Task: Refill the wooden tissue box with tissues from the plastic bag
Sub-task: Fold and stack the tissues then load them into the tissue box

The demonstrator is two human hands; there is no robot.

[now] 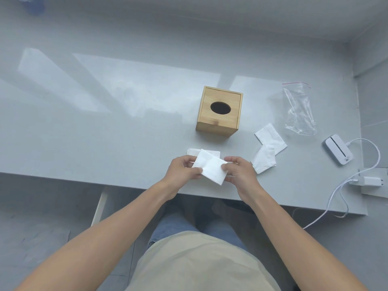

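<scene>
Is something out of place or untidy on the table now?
Only slightly: two white tissues lie loose and crooked, overlapping, right of the square wooden tissue box. The clear plastic bag lies crumpled and looks empty. Nothing seems damaged.

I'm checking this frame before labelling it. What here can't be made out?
All in the head view:
- Inside of the wooden tissue box: the oval opening shows only dark.
- Tissue count in the stack held by the left hand and right hand: fingers cover its edges.
- Blue object, top left: blurred and cut off.
- Print on the white device: too small.
</scene>
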